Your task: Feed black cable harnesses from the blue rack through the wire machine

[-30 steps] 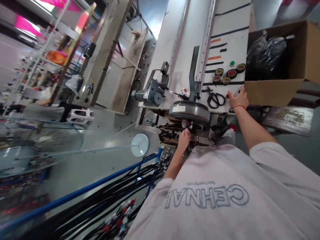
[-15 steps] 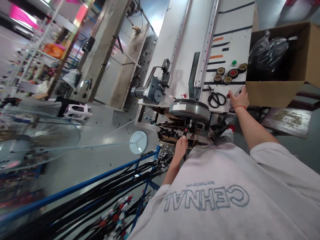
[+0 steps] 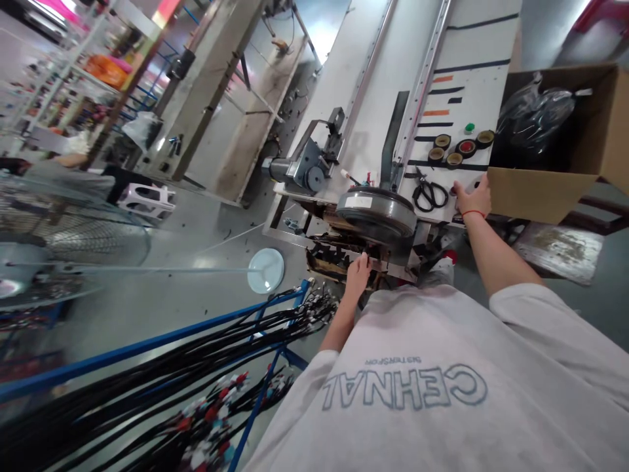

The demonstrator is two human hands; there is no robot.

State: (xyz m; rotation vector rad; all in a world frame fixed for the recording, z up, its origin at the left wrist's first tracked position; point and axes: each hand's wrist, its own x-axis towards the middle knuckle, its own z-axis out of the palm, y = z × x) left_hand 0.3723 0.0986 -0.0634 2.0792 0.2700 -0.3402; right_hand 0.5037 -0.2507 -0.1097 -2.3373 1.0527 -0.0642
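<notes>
My left hand (image 3: 358,275) is below the round metal taping-head wheel (image 3: 376,210) at the bench end. Its fingers are pinched together at a dark piece that I cannot make out. White and red connector ends (image 3: 366,178) show behind the wheel's upper rim. My right hand (image 3: 474,198) rests on the bench's front edge, thumb apart from the fingers, holding nothing visible. Beside its thumb lie black-handled scissors (image 3: 430,193). Several tape rolls (image 3: 455,159) sit just beyond, around a small green item (image 3: 470,128).
An open cardboard box (image 3: 545,193) with black-filled plastic bags stands at the right. A grey motor unit (image 3: 310,172) is mounted left of the wheel. Black cable bundles hang on a blue rack (image 3: 162,335) at lower left. A pale round stool (image 3: 266,271) stands on the floor.
The black cable end with a red part at my left fingertips no longer shows clearly. Connector ends behind the wheel stand out more. My right hand stays at the bench edge; the view has shifted slightly.
</notes>
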